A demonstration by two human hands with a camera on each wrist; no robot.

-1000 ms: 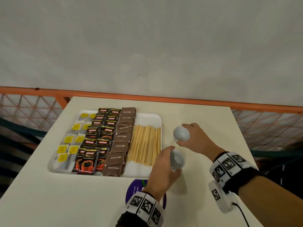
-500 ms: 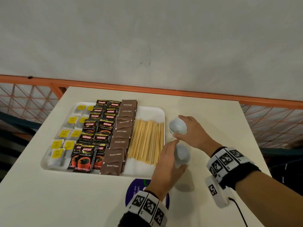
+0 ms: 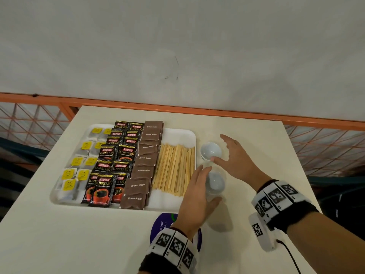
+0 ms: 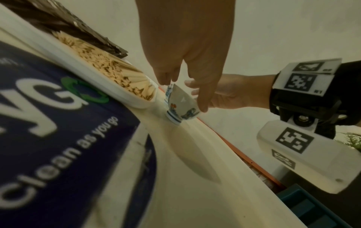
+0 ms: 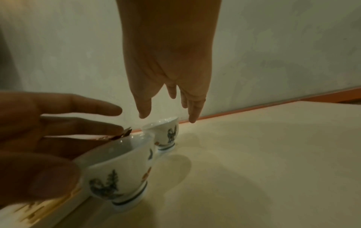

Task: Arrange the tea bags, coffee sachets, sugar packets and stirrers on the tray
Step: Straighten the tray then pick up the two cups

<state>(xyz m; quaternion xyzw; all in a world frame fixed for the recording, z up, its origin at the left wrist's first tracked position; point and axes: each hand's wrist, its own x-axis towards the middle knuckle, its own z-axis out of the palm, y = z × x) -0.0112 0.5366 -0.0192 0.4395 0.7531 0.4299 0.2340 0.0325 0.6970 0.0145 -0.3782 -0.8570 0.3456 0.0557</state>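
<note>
Fingers (image 3: 199, 171) of the left hand (image 3: 194, 196) are curling loosely round the near cup (image 3: 215, 183), with the thumb at its near side; the cup is tilting toward the tray (image 3: 178, 133) in the left wrist view, its foot touching the table (image 3: 246, 139). The right hand (image 3: 237, 161) is spreading straight-fingered beside the far cup (image 3: 210, 151) and is holding nothing; whether its thumb is touching the rim cannot be told.

Left of the fingers, the tray is holding tea bags (image 3: 79, 171), coffee sachets (image 3: 112, 165), sugar packets (image 3: 143, 165) and stirrers (image 3: 173, 169) in four columns. Judged from this, the arranging is essentially done, and the step in hand is setting two cups just beside the tray's right edge.

The next move is calling for righting the near cup flat on its foot, then letting go without knocking the far cup standing just beyond the fingertips.

Compared with half a second ago, the right hand is no longer gripping the far cup, which is standing alone. The left hand is lower.
</note>
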